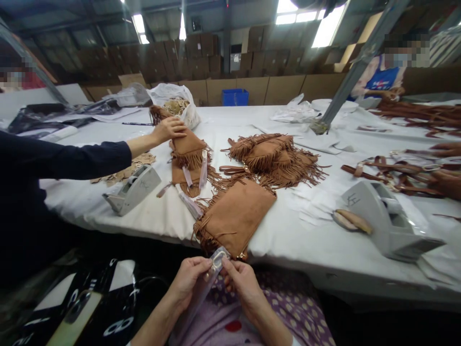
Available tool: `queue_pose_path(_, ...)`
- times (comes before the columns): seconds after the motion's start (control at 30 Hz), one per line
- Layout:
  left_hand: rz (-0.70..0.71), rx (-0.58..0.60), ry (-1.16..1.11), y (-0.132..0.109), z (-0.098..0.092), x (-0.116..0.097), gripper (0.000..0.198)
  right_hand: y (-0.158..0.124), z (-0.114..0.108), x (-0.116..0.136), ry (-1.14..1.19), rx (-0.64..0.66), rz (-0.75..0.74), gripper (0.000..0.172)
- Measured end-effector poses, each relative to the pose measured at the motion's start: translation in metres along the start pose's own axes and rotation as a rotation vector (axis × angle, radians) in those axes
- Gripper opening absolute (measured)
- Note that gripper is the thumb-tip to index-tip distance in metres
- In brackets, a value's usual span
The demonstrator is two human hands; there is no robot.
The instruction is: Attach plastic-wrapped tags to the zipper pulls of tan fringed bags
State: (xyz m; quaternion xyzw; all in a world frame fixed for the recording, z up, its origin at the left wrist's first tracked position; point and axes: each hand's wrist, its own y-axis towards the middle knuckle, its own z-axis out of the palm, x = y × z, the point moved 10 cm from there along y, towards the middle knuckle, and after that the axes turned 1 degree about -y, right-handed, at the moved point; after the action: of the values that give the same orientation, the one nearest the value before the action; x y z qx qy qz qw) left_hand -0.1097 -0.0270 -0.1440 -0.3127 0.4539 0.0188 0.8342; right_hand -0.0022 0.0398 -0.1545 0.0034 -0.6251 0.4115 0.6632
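Note:
Close to my lap, my left hand (188, 281) and my right hand (242, 282) pinch a gold-coloured metal clasp wrapped in a clear plastic sleeve (219, 258). The sleeve's long end hangs down between my wrists. Just beyond my fingers, a brown fringed pouch (239, 216) lies at the table edge, its zip end with gold metal towards me. Another plastic-wrapped piece (190, 204) sticks out at its left side. Farther left, a co-worker's hand (171, 129) rests on another fringed pouch (189, 144). My fingertips partly hide the clasp.
A pile of fringed pouches (273, 154) lies behind. Tape dispensers stand left (135, 187) and right (385, 221), the right one beside scissors (351, 221). A white plastic bag (192, 113) and brown straps (392, 175) are on the table. A phone (77, 317) lies lower left.

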Motion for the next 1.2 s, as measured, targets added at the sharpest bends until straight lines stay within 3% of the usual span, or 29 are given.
queue_pose_path(0.2, 0.124, -0.061, 0.237, -0.004, 0.003, -0.009, 0.042, -0.006, 0.015, 0.007, -0.002, 0.081, -0.049, 0.047)
queue_pose_path(0.43, 0.016, 0.111, 0.174, -0.016, 0.021, -0.001, 0.042, -0.006, 0.015, 0.009, 0.038, 0.087, -0.037, 0.043)
queue_pose_path(0.63, 0.14, -0.061, 0.264, -0.016, 0.003, -0.006, 0.038, -0.005, 0.015, 0.002, 0.049, 0.065, 0.025, 0.039)
queue_pose_path(0.9, 0.342, -0.207, 0.39, -0.033, 0.011, -0.03, 0.032, -0.004, 0.011, 0.004, 0.022, 0.014, 0.037, 0.04)
queue_pose_path(1.2, 0.356, -0.192, 0.404, -0.033, 0.015, -0.033, 0.025, -0.001, 0.005, 0.001, 0.048, -0.055, 0.052, 0.046)
